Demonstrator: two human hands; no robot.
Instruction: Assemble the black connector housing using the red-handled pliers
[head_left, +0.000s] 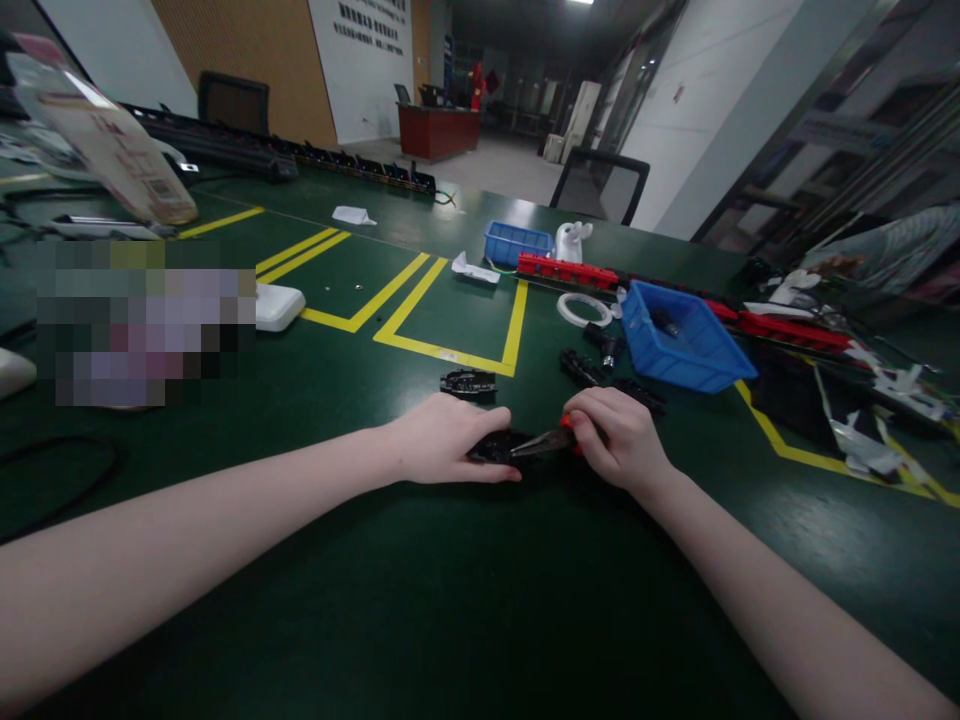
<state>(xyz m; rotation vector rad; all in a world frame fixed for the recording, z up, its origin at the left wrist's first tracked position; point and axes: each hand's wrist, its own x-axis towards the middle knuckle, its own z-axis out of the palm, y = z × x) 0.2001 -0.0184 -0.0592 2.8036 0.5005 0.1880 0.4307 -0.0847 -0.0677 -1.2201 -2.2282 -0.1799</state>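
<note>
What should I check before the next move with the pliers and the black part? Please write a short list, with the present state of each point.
1. Black part held in the left hand: ok.
2. Pliers held in the right hand: ok.
3. Plier tips brought to the black part: ok.
4. Tips gripping something: cannot tell, too small.
5. Space between left hand and tips: not ok, looks narrow.
6. Nearer blue bin away from both hands: ok.

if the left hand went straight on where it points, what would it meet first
Beyond the black part it holds, the left hand would probably meet the pliers first, though depth is unclear.
</note>
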